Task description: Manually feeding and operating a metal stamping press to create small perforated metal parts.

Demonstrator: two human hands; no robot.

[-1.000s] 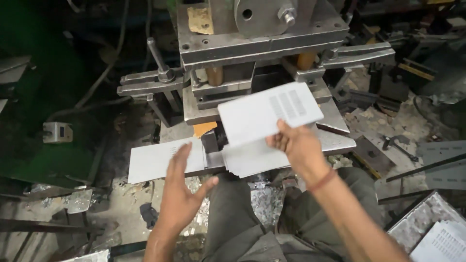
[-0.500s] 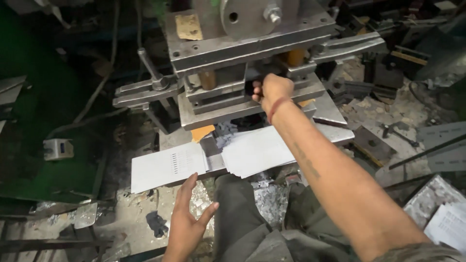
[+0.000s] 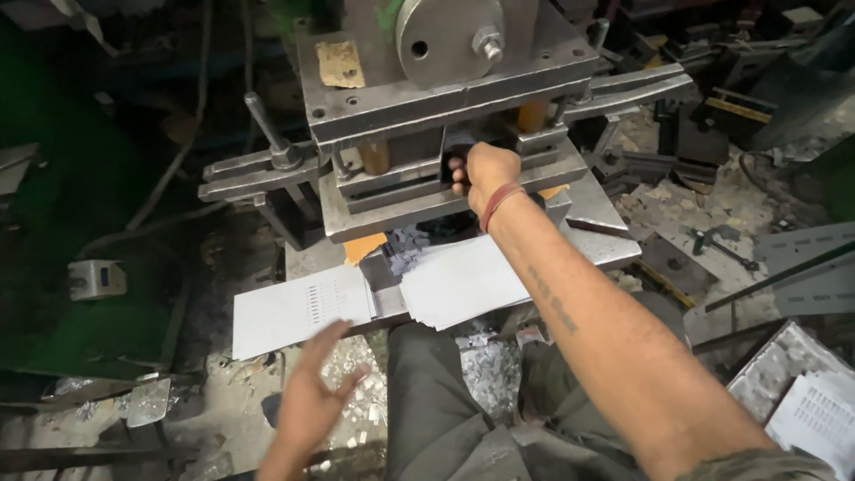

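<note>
Dark, cluttered workshop floor all round, strewn with metal scrap and small punched bits, and a heavy grey press (image 3: 445,116) standing at 12 o'clock from where the person sits.

From the head camera, the only view: the right hand (image 3: 481,174) is pushed into the press's opening, between the upper block and the bed, fingers curled shut around something dark inside. Whether that is a sheet edge, a die part or a handle I cannot tell; the press hides it. A red band sits on that wrist.

Just below the press, at 6 o'clock from it, lies a white stack (image 3: 463,283) of sheets on the small steel worktop (image 3: 606,245), fanned a little at its near edge. To the left, at 9 o'clock from the stack, a single white sheet (image 3: 298,310) with a printed block lies flat, its far edge overhanging the worktop. The left hand (image 3: 312,401) hovers just below that sheet, fingers spread and open, holding nothing, not touching it as far as I can see.

More printed sheets (image 3: 815,419) sit in a tray at 4 o'clock.

I'd judge the feeding step is in hand: the right hand is placing or freeing a piece under the die. Any further move calls for that hand to be well out of the opening.
</note>
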